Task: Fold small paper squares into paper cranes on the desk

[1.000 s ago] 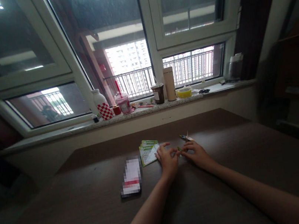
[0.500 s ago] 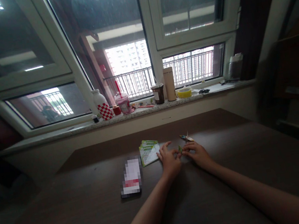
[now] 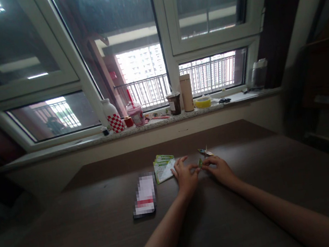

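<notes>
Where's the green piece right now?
In the head view, below and right of centre, the green piece is held between left hand and right hand.

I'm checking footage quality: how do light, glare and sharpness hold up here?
Head view: daylight washes out the buildings outside; the table is dim, with soft shadow beside the left forearm; the phone shows a pixelated screen; the green piece at the fingertips is too small to make out in detail.

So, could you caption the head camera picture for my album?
Left hand and right hand pinch a small green piece at a brown table, near green-and-white cards.
</notes>
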A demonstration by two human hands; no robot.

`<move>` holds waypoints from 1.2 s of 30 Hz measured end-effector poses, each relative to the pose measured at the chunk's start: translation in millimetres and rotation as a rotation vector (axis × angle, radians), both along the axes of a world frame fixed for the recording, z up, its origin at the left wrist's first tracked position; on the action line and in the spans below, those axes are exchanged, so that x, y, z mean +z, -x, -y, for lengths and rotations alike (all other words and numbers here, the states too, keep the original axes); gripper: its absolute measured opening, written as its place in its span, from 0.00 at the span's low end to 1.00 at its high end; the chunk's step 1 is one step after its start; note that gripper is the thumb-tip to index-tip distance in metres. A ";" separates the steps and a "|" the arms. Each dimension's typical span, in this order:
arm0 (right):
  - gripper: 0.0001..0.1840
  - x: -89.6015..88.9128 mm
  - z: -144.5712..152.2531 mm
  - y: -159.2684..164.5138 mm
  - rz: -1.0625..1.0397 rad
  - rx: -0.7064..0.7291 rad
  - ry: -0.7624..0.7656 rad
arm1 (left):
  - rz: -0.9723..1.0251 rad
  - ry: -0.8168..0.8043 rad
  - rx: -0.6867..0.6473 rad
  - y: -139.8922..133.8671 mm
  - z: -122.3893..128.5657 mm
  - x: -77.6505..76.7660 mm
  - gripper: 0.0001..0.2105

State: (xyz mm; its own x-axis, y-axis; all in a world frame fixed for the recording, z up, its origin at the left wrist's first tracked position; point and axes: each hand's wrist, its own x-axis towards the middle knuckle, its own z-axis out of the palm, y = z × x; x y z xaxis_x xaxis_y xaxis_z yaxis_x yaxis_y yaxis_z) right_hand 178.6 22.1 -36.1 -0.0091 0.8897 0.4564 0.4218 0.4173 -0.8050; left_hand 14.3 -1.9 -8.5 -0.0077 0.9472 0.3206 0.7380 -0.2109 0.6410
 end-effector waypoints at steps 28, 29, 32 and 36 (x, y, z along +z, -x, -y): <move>0.08 -3.6 -2.6 0.4 0.082 -0.027 0.011 | 0.044 -0.083 0.013 2.6 -0.1 -0.5 0.04; 0.08 -3.7 -2.9 -0.1 0.073 -0.028 0.006 | 0.051 -0.084 0.021 2.7 -0.1 0.1 0.04; 0.10 -4.2 -3.9 -0.9 0.035 -0.038 -0.008 | 0.055 -0.096 0.042 1.8 1.2 1.6 0.02; 0.13 -4.6 -4.5 -1.1 0.002 -0.046 -0.006 | 0.023 -0.097 0.046 -0.3 4.5 3.3 0.01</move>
State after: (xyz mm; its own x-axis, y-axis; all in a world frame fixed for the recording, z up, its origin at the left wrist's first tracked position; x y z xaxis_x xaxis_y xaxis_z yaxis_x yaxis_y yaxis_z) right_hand 179.8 26.6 -40.7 0.0312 0.8863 0.4621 0.4420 0.4025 -0.8017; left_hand 14.6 -6.4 -5.2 -0.0588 0.9104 0.4096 0.7338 -0.2387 0.6360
